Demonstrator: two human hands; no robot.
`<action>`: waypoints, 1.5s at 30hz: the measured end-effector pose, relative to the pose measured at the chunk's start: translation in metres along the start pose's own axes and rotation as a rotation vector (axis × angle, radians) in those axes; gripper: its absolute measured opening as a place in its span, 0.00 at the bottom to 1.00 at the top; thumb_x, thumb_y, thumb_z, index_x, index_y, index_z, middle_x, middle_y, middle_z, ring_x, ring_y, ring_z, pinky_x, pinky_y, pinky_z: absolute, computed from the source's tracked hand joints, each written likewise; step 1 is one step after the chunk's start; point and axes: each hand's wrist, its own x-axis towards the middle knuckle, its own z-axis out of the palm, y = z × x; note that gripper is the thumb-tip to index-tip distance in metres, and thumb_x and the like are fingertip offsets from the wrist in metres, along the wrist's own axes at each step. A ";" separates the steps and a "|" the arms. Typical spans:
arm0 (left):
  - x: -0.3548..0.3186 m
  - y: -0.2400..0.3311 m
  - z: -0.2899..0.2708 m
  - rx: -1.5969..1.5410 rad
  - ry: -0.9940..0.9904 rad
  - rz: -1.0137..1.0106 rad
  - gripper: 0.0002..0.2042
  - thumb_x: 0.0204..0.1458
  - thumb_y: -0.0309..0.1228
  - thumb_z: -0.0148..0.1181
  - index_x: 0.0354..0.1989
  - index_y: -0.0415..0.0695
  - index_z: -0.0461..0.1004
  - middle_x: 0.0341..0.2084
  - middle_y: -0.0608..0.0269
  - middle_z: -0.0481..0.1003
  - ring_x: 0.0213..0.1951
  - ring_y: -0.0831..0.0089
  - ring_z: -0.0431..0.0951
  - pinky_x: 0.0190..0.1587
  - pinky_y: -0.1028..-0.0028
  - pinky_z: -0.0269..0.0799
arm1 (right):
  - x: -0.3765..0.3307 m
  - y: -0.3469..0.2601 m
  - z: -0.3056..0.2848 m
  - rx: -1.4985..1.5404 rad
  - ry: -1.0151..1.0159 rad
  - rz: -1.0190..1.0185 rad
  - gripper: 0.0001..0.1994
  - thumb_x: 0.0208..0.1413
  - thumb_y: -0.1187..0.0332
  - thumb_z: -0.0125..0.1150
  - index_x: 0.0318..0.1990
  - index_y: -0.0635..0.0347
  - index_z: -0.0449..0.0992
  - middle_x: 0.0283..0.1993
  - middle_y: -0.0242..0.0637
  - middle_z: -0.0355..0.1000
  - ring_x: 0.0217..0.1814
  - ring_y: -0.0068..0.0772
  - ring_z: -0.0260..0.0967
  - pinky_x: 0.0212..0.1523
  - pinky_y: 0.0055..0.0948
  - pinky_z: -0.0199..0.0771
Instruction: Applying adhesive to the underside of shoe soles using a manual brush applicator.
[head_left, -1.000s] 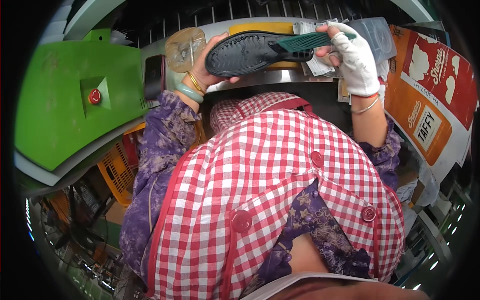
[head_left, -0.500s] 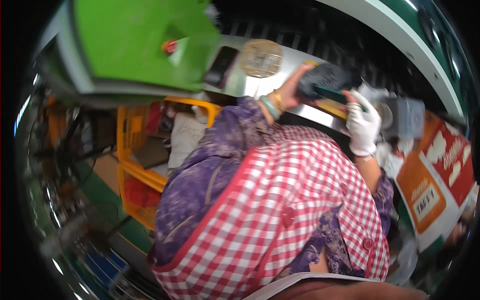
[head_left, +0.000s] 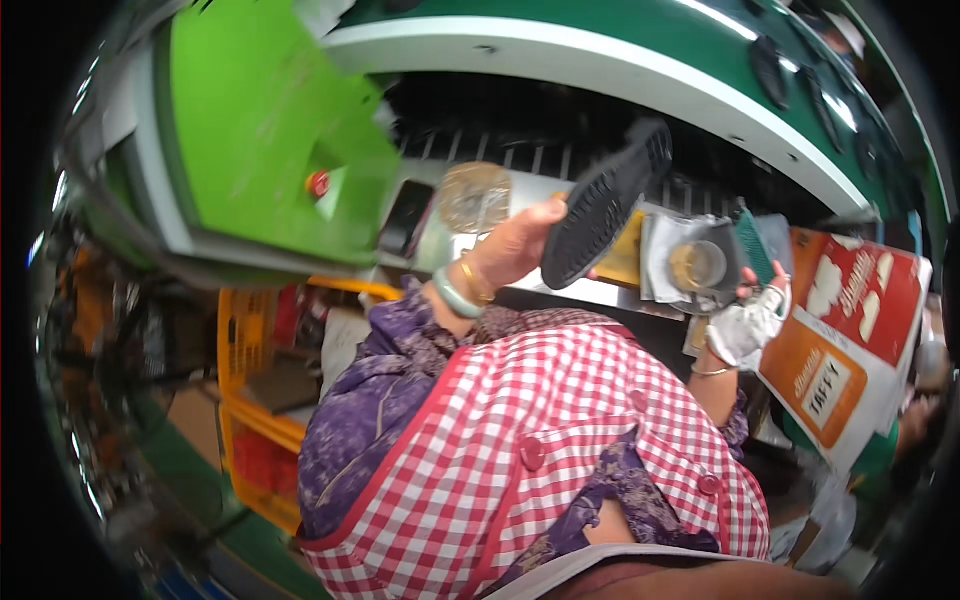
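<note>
A black shoe sole [head_left: 605, 205] with a textured face is raised over the workbench, slanting up to the right. My left hand [head_left: 515, 240], bare and wearing a jade-coloured bangle and a gold bracelet, is closed on its edge. To the right, my right hand [head_left: 752, 322], in a white glove with bare fingertips, grips a flat green brush-like tool [head_left: 755, 248]. That tool stands upright, apart from the sole. Close by its left side is a clear cup [head_left: 697, 265] with yellowish contents, set in a grey container [head_left: 722, 232].
A brown tape roll [head_left: 475, 198] and a dark phone [head_left: 407, 218] lie on the bench. Left is a green machine [head_left: 280, 130] with a red button. Yellow crates [head_left: 262, 425] stand lower left, a printed carton [head_left: 870, 295] right. Beyond, a green conveyor [head_left: 600, 30] carries black soles.
The right hand has drawn the green tool away from the sole, rightward and down. My left hand has moved left and down, and the sole is now tilted up on end. The view has shifted.
</note>
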 end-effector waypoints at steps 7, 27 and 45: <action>0.185 0.079 0.028 -0.159 -0.053 0.370 0.22 0.56 0.45 0.46 0.46 0.36 0.69 0.37 0.52 0.75 0.44 0.64 0.74 0.47 0.70 0.69 | 0.007 0.007 -0.018 -0.058 0.114 -0.045 0.16 0.63 0.56 0.43 0.46 0.57 0.71 0.28 0.35 0.74 0.19 0.12 0.59 0.20 0.12 0.60; 0.116 0.389 -0.332 2.024 1.273 -0.290 0.48 0.35 0.67 0.56 0.49 0.28 0.68 0.52 0.41 0.67 0.57 0.54 0.65 0.58 0.68 0.58 | 0.031 0.063 -0.090 -0.193 -0.010 0.185 0.12 0.59 0.63 0.54 0.41 0.63 0.74 0.22 0.32 0.72 0.16 0.12 0.62 0.15 0.12 0.54; 0.038 -0.005 -0.003 0.331 0.317 0.681 0.32 0.51 0.49 0.55 0.57 0.38 0.57 0.49 0.51 0.64 0.39 0.70 0.70 0.39 0.75 0.66 | 0.056 0.103 -0.096 -0.456 -0.144 0.307 0.15 0.56 0.63 0.57 0.47 0.64 0.73 0.34 0.31 0.75 0.27 0.14 0.68 0.24 0.12 0.60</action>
